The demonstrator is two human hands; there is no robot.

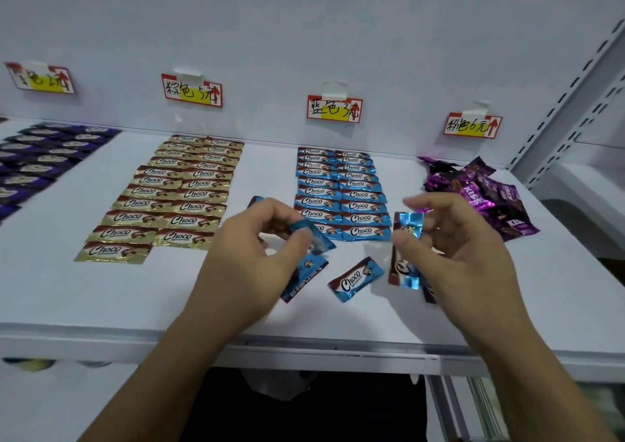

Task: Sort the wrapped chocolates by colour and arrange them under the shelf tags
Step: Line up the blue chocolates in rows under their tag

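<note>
Under the blue tag [334, 109]: blue chocolates [341, 191] lie flat in two neat columns on the white shelf [101, 289], running from the back wall toward the hands.
Left grip [257, 249]: fingers curled, thumb and fingertips pinching one blue piece [304, 230] just beside the front end of the columns; the wrapper is blurred.
Below the left grip: a second blue piece [306, 279], tilted and partly hidden by the hand; I cannot tell whether it is held or lying.
Right grip [463, 249]: thumb and curled fingers closed on an upright blue piece [407, 249], forefinger stretched out.
Between the hands: a loose blue piece [356, 279] lies tilted on the shelf, apart from both.
Gold chocolates [176, 191]: two columns under the next tag [192, 91] to the left.
Dark purple chocolates [44, 157]: rows at the far left.
Magenta chocolates [483, 194]: a loose heap under the right-hand tag [471, 125].
</note>
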